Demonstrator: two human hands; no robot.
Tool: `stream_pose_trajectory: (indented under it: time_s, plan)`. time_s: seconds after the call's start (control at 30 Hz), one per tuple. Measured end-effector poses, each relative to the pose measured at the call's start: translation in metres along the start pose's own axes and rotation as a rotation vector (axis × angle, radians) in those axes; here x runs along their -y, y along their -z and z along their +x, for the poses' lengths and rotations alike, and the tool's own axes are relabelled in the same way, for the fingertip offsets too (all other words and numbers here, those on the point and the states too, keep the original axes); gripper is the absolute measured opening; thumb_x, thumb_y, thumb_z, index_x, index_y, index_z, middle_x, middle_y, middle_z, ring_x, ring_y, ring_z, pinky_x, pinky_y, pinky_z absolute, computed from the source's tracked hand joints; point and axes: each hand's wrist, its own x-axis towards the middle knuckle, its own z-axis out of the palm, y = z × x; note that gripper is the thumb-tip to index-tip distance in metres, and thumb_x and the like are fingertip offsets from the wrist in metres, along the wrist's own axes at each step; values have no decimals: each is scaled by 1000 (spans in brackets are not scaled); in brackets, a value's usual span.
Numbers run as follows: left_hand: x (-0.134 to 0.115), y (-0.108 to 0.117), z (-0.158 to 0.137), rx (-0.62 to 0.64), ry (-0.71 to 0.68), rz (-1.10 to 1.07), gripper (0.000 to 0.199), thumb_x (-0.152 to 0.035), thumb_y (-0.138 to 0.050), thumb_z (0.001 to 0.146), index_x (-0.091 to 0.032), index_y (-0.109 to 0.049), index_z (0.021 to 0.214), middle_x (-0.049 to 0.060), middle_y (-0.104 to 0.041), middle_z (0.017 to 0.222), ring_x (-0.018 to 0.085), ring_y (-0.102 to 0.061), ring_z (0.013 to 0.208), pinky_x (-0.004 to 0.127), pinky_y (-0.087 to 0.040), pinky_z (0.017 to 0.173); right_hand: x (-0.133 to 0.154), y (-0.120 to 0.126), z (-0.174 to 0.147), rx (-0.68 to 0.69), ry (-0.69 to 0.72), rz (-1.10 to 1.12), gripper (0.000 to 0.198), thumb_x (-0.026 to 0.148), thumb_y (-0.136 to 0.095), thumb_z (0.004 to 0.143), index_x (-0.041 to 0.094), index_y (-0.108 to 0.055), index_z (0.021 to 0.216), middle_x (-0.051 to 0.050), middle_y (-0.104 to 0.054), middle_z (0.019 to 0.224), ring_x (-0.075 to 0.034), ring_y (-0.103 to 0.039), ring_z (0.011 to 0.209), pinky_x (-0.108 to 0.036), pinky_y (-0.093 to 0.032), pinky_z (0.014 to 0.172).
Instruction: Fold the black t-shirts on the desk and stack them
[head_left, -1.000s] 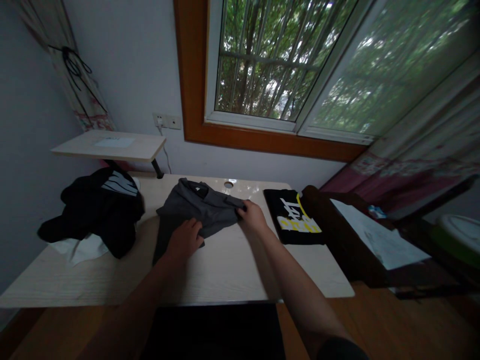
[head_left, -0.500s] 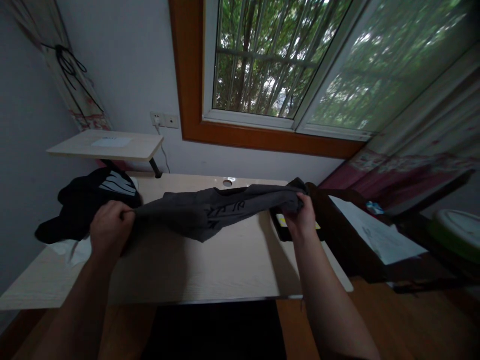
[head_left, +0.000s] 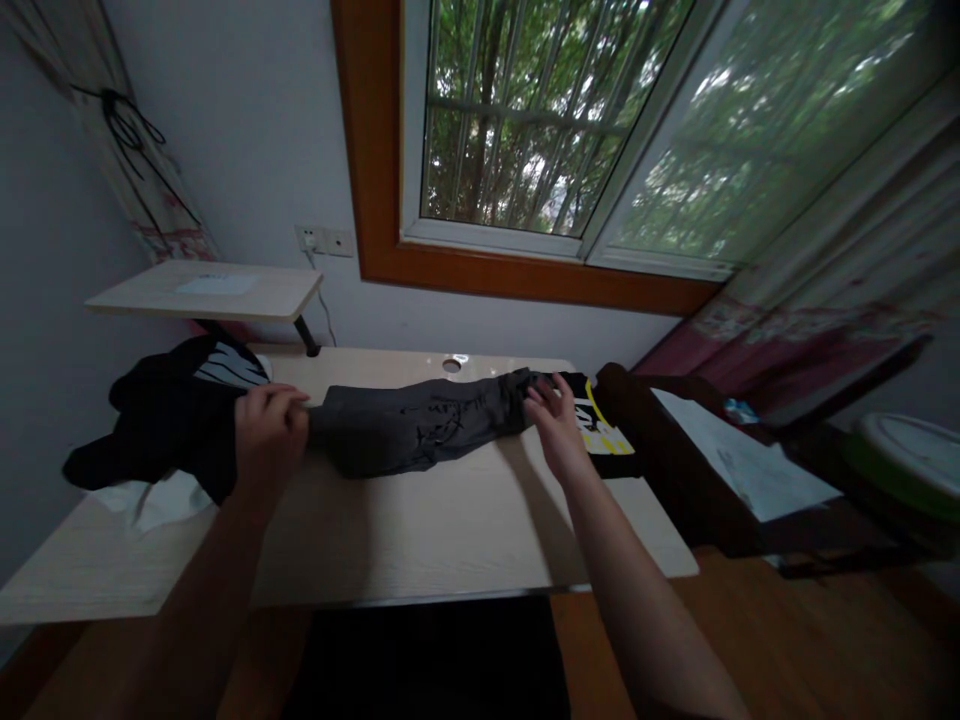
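A dark grey shirt (head_left: 397,425) with black lettering stretches in a long folded strip over the desk. My left hand (head_left: 270,440) is closed on its left end. At the shirt's bunched right end is my right hand (head_left: 559,430), its fingers spread apart and close to the cloth; whether they touch it I cannot tell. Just right of that hand lies a folded black garment (head_left: 606,430) with a yellow and white print. To the left of my left hand is a pile of black clothing (head_left: 165,420) with a white print.
White cloth (head_left: 161,500) pokes out under the black pile. A small raised shelf (head_left: 210,290) holds a paper at the back left of the wooden desk (head_left: 450,540). To the right stand a dark brown seat (head_left: 675,470) with a paper sheet (head_left: 735,450) and a green-and-white tub (head_left: 907,470).
My left hand has moved right, and the grey shirt's span has shortened and lowered. My right hand has moved left and its fingers have opened, uncovering the printed black garment.
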Motion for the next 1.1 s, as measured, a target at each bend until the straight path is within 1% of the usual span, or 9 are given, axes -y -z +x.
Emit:
stream_pose_trajectory:
  time_s: [0.13, 0.23, 0.33, 0.47, 0.6, 0.73, 0.97, 1.03, 1.1]
  plan:
    - [-53, -13, -29, 252, -355, -184, 19, -16, -50, 92, -20, -67, 99, 7, -66, 101, 23, -58, 100, 41, -45, 97, -21, -26, -30, 411, 61, -408, 20, 38, -68, 87, 22, -71, 99, -6, -71, 101, -20, -67, 96, -37, -53, 92]
    - [-85, -23, -51, 433, -564, -200, 22, -18, -52, 94, -21, -69, 107, 7, -66, 103, 23, -57, 99, 39, -47, 93, -34, -46, -50, 690, 216, -617, 14, 30, -65, 91, 22, -74, 98, -7, -72, 101, -20, -66, 97, -36, -52, 91]
    - [-101, -34, -68, 502, -572, -104, 34, -20, -58, 91, -24, -67, 123, 9, -65, 109, 26, -55, 100, 41, -48, 86, -48, -58, -62, 800, 392, -827, 28, 23, -69, 87, 23, -71, 116, -9, -69, 117, -23, -62, 109, -39, -49, 99]
    - [-100, -45, -79, 465, -481, 61, 49, -12, -58, 86, -34, -66, 130, 10, -61, 126, 30, -53, 106, 46, -47, 86, -59, -62, -67, 690, 472, -1122, 30, 16, -66, 88, 24, -71, 117, -8, -69, 113, -25, -59, 105, -39, -49, 96]
    - [-85, -49, -76, 420, -433, 109, 34, -16, -59, 88, -34, -74, 113, 10, -58, 133, 31, -52, 112, 48, -47, 89, -59, -58, -64, 571, 466, -1142, 20, 15, -59, 92, 23, -73, 104, -7, -71, 98, -24, -60, 95, -37, -49, 91]
    - [-61, -36, -53, 261, -345, 53, 30, -16, -60, 88, -30, -76, 108, 10, -59, 130, 30, -52, 114, 47, -46, 97, -45, -49, -55, 362, 437, -954, 24, 16, -52, 93, 21, -72, 105, -8, -71, 98, -24, -62, 94, -35, -49, 87]
    - [-2, 20, 14, -125, -23, 11, 26, -25, -55, 92, -24, -76, 107, 11, -58, 129, 28, -51, 111, 50, -37, 105, 2, -12, -8, -184, 418, -558, 27, 27, -47, 92, 19, -70, 102, -7, -71, 103, -22, -64, 100, -37, -47, 93]
    - [14, 31, 24, -131, 30, -7, 26, -33, -57, 92, -21, -76, 105, 11, -57, 128, 29, -49, 116, 52, -36, 107, 12, 5, 4, -316, 408, -425, 25, 32, -50, 90, 20, -68, 103, -6, -71, 103, -21, -63, 98, -37, -47, 94]
    - [28, 35, 26, -34, 45, -79, 28, -39, -56, 91, -22, -76, 100, 11, -59, 124, 30, -49, 117, 52, -39, 107, 16, 22, 11, -324, 385, -341, 24, 35, -58, 85, 20, -68, 102, -5, -70, 103, -20, -62, 98, -37, -46, 94]
